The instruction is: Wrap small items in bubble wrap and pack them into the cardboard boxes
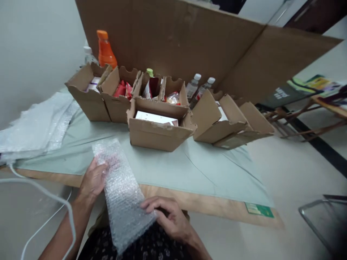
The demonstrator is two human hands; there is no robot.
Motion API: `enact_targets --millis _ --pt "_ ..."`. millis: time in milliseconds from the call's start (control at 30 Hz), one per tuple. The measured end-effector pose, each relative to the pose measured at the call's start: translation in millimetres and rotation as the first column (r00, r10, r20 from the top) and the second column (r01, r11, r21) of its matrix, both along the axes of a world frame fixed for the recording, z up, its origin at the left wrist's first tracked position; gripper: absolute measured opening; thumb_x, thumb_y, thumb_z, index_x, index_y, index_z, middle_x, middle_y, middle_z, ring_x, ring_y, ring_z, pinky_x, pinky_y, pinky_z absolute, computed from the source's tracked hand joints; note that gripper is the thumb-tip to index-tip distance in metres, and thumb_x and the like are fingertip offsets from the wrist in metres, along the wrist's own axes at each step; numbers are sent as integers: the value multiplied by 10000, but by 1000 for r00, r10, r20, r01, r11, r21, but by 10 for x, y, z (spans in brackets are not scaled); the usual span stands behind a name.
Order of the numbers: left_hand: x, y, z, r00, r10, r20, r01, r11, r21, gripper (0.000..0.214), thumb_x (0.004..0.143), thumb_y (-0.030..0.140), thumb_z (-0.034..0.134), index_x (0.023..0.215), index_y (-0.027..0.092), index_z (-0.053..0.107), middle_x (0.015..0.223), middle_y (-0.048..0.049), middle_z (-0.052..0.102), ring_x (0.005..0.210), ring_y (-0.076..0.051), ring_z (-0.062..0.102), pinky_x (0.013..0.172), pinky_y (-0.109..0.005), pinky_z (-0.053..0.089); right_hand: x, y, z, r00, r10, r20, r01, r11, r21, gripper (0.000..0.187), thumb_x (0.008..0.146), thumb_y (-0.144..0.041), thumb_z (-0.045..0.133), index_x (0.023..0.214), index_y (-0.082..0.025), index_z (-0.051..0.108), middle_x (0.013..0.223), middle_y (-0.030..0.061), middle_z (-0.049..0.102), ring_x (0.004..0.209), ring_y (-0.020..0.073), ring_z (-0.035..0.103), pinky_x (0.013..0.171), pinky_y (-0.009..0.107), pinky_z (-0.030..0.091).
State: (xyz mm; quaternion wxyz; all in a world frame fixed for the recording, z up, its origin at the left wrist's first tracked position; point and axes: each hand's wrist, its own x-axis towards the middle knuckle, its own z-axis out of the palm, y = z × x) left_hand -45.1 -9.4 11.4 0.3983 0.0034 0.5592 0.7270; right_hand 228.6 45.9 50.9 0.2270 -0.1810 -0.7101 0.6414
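A clear bubble wrap bag (123,196) spans both hands over the table's front edge, its lower end hanging above my lap. My left hand (93,179) grips its upper left side, thumb on top. Something pinkish-red shows faintly through the plastic near that thumb, too blurred to name. My right hand (169,216) pinches the bag's lower right edge between thumb and fingers. Beyond the bag stands a cardboard box (159,135) with a white carton (157,118) in it.
More open cardboard boxes (119,110) hold red packets and cartons. An orange bottle (105,50) and clear bottles (193,86) stand behind them. Bubble wrap sheets (35,124) are piled at left. A white cable (54,196) loops at lower left. A large cardboard panel (173,39) rises behind.
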Motion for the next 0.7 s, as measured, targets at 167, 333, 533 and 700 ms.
enact_targets --millis 167,333,533,700 --pt "139 -43 178 968 -216 -127 211 976 -56 615 592 266 833 1179 228 655 977 -34 791 924 -266 754 893 -432 606 228 -35 -68 998 -54 -10 53 998 -44 186 982 -272 559 959 -229 738 1081 76 796 1016 196 757 931 358 596" --pt "571 42 214 850 -498 -173 490 867 -86 630 680 340 809 1262 161 646 1092 -108 782 995 -289 742 943 -446 563 789 28 -25 978 -210 -3 209 976 -68 192 985 -362 607 947 -236 747 1008 86 805 954 208 769 878 355 616" --pt "1444 880 338 529 -732 -430 815 580 14 499 794 202 600 1287 157 665 1187 -80 750 1079 -257 699 1016 -414 520 1531 -72 124 863 -505 0 503 861 74 196 954 -410 652 927 -258 773 943 98 806 908 258 776 801 376 638" --pt "1890 1495 223 496 -737 -460 820 572 -32 622 795 190 564 1411 105 546 1312 -172 678 1208 -318 649 1085 -512 472 1710 -103 -46 719 -693 -48 694 715 87 121 929 -333 684 925 -248 770 1002 97 810 961 262 775 847 389 637"
